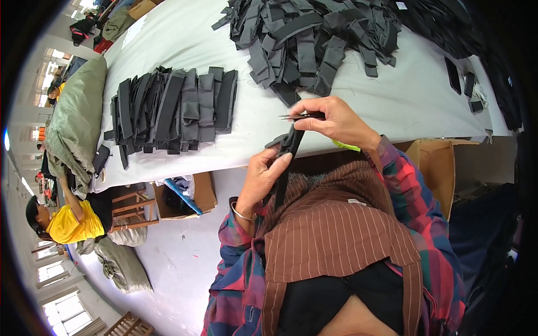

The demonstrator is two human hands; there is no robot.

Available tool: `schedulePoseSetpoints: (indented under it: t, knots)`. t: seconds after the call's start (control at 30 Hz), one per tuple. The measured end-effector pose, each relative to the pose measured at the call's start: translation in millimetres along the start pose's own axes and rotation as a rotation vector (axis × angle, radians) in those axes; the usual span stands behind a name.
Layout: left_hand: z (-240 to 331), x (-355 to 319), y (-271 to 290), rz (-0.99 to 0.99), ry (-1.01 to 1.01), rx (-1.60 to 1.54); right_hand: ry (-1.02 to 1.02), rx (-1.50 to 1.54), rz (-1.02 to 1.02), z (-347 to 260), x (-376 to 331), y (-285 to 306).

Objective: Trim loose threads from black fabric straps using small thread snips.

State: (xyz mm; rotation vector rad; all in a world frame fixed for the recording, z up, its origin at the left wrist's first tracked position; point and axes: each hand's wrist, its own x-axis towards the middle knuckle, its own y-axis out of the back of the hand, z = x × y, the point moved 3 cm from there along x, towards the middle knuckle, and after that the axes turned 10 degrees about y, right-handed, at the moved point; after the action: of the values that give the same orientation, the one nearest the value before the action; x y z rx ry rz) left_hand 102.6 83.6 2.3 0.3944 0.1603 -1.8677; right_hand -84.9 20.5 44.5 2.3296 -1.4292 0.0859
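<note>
1. The left hand (268, 171) has its grip closed on a dark fabric strip (293, 140), thumb on the near side and fingers behind. The strip is held in the air in front of the apron, just off the tabletop's near edge, with its lower end hanging below the hand.
2. The right hand (339, 120) has a narrow grip, thumb and fingers pinched around small dark snips (311, 116) whose tips point left. They sit at the strip's upper end; whether these fingers also pinch the cloth, I cannot tell.
3. The strip should weigh very little. It looks soft, yet with some body: it hangs fairly straight below the thumb, while a folded part bunches beside the left fingers.
4. The surface looks matt, so a light pinch across its width will probably hold without slipping. It seems hard to damage by squeezing; the snips' points are the likelier harm. The safest hold is flat between thumb and forefinger, a little way from the blades.
5. On the pale-covered tabletop (386, 109), to the left, similar strips lie side by side in a row (171, 109), overlapping. Their exposed near ends look easiest to pick up.
6. Beyond the hands lies a loose heap of strips (305, 45), tangled at many angles. Lifting one by a protruding end could drag its neighbours along. Fine loose threads near it suggest edges that may fray.
</note>
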Motion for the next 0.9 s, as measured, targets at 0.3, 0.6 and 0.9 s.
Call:
schedulePoseSetpoints:
  t: [0.3, 0.6, 0.9]
  knots:
    - [3, 8, -34, -0.039, 0.253, -0.990, 0.045, 0.122, 0.317, 5, -19, -20]
    - [6, 14, -15, 0.067, 0.121, -0.767, 0.144, -0.092, 0.281, -2, -33, -9]
    - [8, 9, -9, 0.040, 0.120, -0.509, 0.202, -0.059, 0.246, -2, -25, -4]
